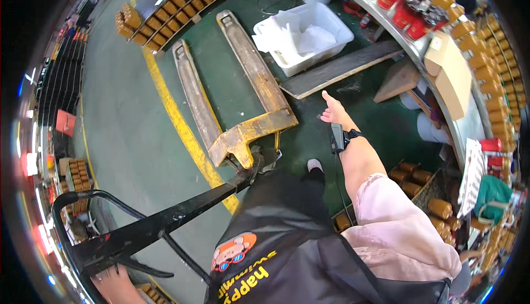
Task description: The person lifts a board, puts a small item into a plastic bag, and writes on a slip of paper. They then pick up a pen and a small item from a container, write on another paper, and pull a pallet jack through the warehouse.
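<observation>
I see the worn yellow metal pallet jack point(259, 126) standing on the green painted floor point(143, 155), forks pointing away, beside the white rectangular plastic tub point(309, 67). The left hand point(117, 285) is at its long black metal handle point(160, 218); I cannot tell whether the fingers wrap it. The right hand point(333, 111) reaches out empty, fingers apart, near the long grey flat board point(345, 71).

Lighting: bright, indoor, mostly even; floor point(121, 122) faintly sheened, darker shadow beneath the desk point(466, 130). Highlights: white sheets point(309, 39) nearly washed out; glare at left rim. Optics: fisheye, black corners, yellow line point(175, 119) bowed, colour fringing. Focus: centre fairly crisp, rim smeared.
</observation>
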A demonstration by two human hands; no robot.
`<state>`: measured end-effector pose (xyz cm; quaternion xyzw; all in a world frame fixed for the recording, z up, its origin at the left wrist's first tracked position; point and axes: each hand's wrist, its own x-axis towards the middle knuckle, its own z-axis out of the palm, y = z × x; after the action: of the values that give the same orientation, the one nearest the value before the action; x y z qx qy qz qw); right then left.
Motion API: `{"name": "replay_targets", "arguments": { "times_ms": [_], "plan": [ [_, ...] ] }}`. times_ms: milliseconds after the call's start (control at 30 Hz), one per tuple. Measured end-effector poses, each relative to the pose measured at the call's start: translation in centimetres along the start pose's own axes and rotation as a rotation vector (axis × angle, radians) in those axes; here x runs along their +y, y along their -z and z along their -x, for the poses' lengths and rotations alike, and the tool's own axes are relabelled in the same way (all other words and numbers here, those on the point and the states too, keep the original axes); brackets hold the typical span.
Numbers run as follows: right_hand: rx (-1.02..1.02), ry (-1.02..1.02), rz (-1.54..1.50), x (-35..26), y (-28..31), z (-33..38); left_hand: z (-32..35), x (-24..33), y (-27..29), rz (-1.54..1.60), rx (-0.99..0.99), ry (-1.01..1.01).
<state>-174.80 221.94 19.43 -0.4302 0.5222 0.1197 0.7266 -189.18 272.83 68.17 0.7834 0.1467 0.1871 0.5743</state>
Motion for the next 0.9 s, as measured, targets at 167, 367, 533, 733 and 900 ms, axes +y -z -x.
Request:
{"name": "replay_targets", "arguments": {
  "times_ms": [167, 367, 533, 733, 900],
  "plan": [
    [-0.055, -0.032, 0.016, 2.2, -1.5, -2.7, 4.8, 2.0, 3.1, -0.149, 0.16, 0.098],
    [-0.15, 0.098, -0.127, 2.5, -2.5, -3.3, 6.1, 2.8, 3.6, -0.221, 0.263, 0.14],
    [0.091, 0.082, -0.329, 3.3, -3.5, -5.7, 6.6, 3.2, 3.6, -0.243, 0.287, 0.15],
    [0.01, 0.141, -0.297, 0.6, -3.3, -3.1, 6.7, 3.4, 4.0, -0.245, 0.29, 0.167],
    [-0.004, 0.107, -0.239, 2.3, 1.8, -2.1, 6.6, 3.3, 4.2, -0.241, 0.294, 0.184]
  ]
}}
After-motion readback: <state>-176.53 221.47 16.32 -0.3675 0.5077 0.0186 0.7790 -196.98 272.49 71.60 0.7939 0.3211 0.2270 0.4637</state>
